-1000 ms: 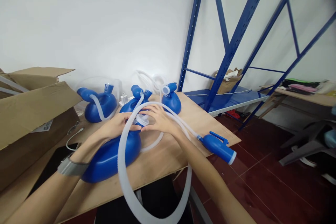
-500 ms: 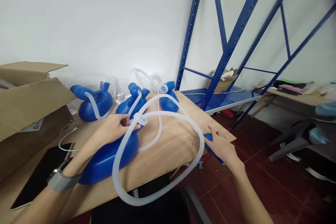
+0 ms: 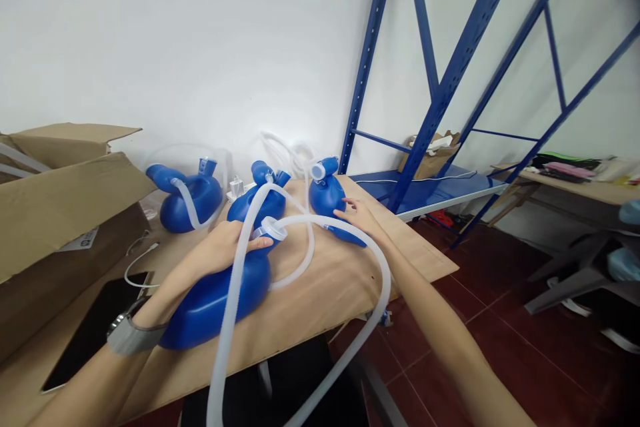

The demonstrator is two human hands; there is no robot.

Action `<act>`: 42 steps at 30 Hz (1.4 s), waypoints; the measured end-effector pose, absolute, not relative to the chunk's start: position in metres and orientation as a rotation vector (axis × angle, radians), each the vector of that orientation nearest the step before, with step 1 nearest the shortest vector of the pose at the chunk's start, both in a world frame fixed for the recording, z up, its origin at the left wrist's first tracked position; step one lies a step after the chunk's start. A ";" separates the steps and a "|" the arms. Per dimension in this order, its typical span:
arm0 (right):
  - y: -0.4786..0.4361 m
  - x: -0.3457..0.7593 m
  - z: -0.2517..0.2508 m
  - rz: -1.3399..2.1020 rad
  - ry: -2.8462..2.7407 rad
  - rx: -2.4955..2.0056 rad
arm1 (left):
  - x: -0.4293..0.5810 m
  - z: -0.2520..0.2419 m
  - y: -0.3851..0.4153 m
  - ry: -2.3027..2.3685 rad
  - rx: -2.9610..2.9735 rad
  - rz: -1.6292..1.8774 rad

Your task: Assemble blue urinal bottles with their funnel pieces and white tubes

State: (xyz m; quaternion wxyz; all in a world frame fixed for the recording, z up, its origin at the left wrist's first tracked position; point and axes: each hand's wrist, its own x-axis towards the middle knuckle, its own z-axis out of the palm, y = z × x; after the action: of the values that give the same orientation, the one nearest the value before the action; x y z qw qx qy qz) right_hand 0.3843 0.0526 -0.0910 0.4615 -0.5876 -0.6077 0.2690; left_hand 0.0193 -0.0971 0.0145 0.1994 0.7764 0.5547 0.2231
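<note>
A blue urinal bottle (image 3: 220, 300) lies near the table's front edge, with a white ring cap (image 3: 274, 228) at its neck. My left hand (image 3: 225, 247) is closed around that neck, thumb against the cap. From the cap area a long translucent hose (image 3: 383, 280) loops right and another stretch hangs down over the front edge. A blue tapered funnel-like piece (image 3: 346, 235) rests on the table under the hose. Just above it, my right hand (image 3: 361, 217) has its fingers spread, close to a second blue urinal bottle (image 3: 326, 197).
More blue urinal bottles with hoses stand along the wall, such as one at left (image 3: 193, 203). An open cardboard box (image 3: 75, 213) and a black tablet (image 3: 95, 327) occupy the table's left. Blue metal shelving (image 3: 420, 147) rises beyond the right end; a chair (image 3: 280, 380) is below the front edge.
My right hand has moved left and away from me, and the blue tapered piece it held now lies on the table. The hose loop has dropped lower. My left hand stays at the neck.
</note>
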 end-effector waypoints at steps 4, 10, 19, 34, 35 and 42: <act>0.063 0.399 -0.083 0.670 -1.203 -1.323 | 0.019 0.003 -0.095 1.658 2.135 0.721; 0.032 0.447 -0.061 0.616 -0.904 -1.194 | 0.014 -0.007 -0.093 1.633 2.022 0.906; -0.113 0.414 -0.004 0.290 -1.265 -0.941 | 0.021 0.008 -0.102 1.451 2.017 0.923; -0.060 0.221 -0.047 -0.118 -2.299 -0.925 | 0.008 -0.007 -0.079 1.407 2.016 0.773; -0.056 0.220 -0.045 -0.068 -2.309 -0.918 | 0.008 -0.006 -0.079 1.408 2.026 0.775; -0.041 0.223 -0.036 0.034 -2.402 -0.766 | 0.014 0.003 -0.079 1.551 1.994 0.774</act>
State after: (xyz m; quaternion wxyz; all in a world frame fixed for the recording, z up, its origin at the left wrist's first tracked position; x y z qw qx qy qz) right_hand 0.2225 -0.0413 -0.0360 0.3049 -0.2895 -0.9072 0.0129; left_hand 0.0144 -0.0786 0.0026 0.2470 0.7314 0.5688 0.2839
